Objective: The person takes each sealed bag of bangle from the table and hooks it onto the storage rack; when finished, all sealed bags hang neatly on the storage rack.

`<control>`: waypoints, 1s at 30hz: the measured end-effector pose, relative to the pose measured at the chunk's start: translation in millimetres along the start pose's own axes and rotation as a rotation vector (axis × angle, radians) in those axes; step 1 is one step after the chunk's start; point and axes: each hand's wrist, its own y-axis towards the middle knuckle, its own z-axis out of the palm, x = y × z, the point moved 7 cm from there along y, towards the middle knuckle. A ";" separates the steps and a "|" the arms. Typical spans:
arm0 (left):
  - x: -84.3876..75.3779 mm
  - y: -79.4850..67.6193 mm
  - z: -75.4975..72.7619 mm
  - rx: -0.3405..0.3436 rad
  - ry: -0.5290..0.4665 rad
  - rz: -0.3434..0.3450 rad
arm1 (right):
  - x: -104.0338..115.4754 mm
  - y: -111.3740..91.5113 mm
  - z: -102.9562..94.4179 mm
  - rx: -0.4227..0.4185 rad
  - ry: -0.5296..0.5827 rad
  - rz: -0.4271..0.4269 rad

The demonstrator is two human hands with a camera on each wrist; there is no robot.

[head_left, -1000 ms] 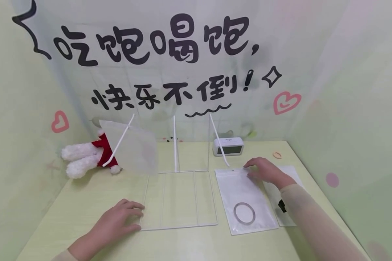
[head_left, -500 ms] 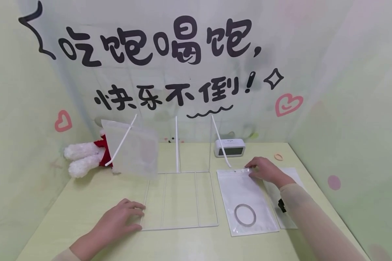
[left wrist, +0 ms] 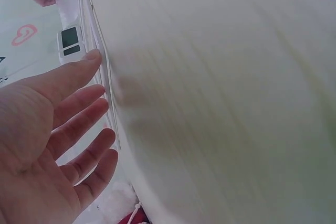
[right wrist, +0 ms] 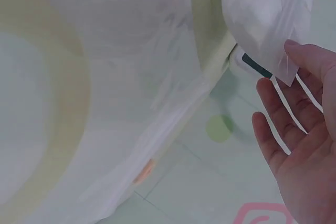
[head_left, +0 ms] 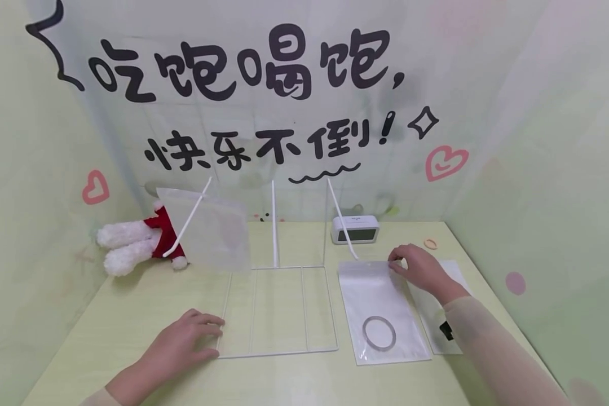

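Observation:
Between thumb and fingers, my right hand [head_left: 421, 270] pinches the top right corner of a clear-and-white zip bag [head_left: 367, 296]. A thin round ring [head_left: 379, 318] shows in the lower part of this bag. The right wrist view has the thumb [right wrist: 310, 59] over the raised corner. My left hand [head_left: 175, 344] rests with loosely bent fingers at the left edge of a white wire rack [head_left: 279, 354], which has three long prongs. From the left prong [head_left: 186, 219] hangs a translucent bag [head_left: 218, 231].
A second bag [head_left: 428, 316] with a small black item [head_left: 446, 330] lies partly under the right forearm. Behind the rack's right prong stands a white digital clock [head_left: 356, 230]. A plush toy in red [head_left: 127, 242] lies at the left. An orange band [right wrist: 144, 171] lies far right.
My right hand has shifted slightly right along the bag's top edge and now pinches its corner, with that edge raised a little. The left hand stays put.

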 end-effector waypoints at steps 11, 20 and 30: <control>1.8 -2.4 0.2 -0.005 -0.018 -0.026 | 41.5 -29.1 -28.6 -0.204 -0.039 -0.100; 0.1 -2.6 -1.0 -0.008 -0.015 -0.042 | 69.3 -48.9 -55.2 -0.328 -0.038 -0.193; 0.5 -2.3 0.7 -0.005 -0.012 -0.040 | 106.9 -58.7 -95.9 -0.433 0.029 -0.319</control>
